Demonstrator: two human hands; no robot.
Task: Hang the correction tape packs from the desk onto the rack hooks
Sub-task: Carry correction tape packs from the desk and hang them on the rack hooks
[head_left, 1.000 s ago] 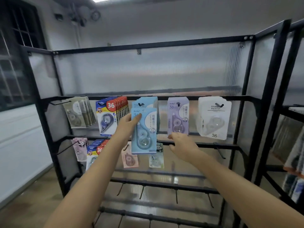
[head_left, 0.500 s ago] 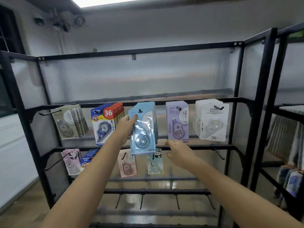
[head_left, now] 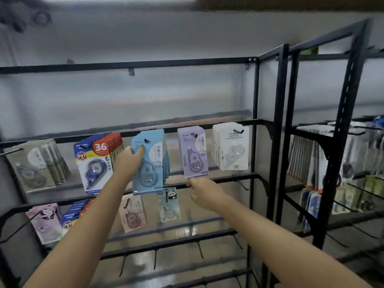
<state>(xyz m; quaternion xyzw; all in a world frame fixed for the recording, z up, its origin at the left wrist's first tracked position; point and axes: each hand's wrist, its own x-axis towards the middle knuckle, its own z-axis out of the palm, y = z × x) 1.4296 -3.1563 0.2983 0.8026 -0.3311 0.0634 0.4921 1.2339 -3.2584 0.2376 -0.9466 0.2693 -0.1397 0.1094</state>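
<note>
The left hand [head_left: 129,161] grips the blue correction tape pack [head_left: 148,163] on its hook [head_left: 147,140], left of the purple pack [head_left: 193,151]. The right hand [head_left: 204,193], loosely curled and holding nothing, touches the purple pack's lower edge. Risk: early release before the hook hole seats fully, dropping the pack.

Right hand [head_left: 204,192] has risen to the purple pack [head_left: 193,151].

lt blue pack [head_left: 150,163], lilac pack [head_left: 194,153], blk rack [head_left: 268,125]
</note>
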